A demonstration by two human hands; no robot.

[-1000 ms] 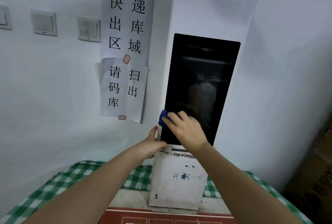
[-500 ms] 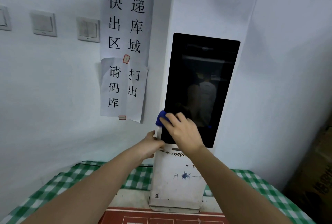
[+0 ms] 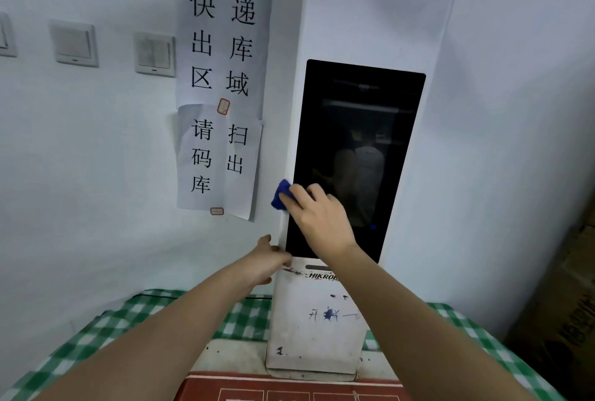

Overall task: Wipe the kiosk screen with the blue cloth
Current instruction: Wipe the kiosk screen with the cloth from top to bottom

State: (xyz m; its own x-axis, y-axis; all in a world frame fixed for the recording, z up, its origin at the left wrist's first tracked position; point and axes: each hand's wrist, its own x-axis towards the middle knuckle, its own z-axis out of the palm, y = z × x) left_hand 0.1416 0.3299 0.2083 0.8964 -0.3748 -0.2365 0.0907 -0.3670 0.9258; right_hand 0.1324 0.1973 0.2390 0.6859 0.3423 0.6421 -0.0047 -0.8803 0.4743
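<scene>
A person's right hand (image 3: pixel 318 217) presses a bunched blue cloth (image 3: pixel 281 194) against the lower left edge of the dark kiosk screen (image 3: pixel 357 149), fingers together and curled over the cloth, which pokes out past the fingertips onto the white frame beside the glass. The left hand (image 3: pixel 269 259) grips the kiosk's left side just below the screen's bottom-left corner, thumb up along the edge & fingers wrapped on the body; whether they close fully behind it can't be told. The screen is off, w/ a faint reflection of a figure in the glass. Below the screen, the white kiosk body (image 3: pixel 315 330) carries a partly hidden "HIKROB…" label, scuff marks & blue pen scribbles. The kiosk stands on a green-and-white checked tablecloth (image 3: pixel 112 333), w/ a red-brown box (image 3: pixel 289 387) touching its base at the front. Left of the screen, two paper notices (image 3: pixel 222 88) w/ large Chinese characters are taped to the wall; further left, wall switches (image 3: pixel 154 53). Right of the kiosk, low down, a brown cardboard carton (image 3: pixel 566 320).
</scene>
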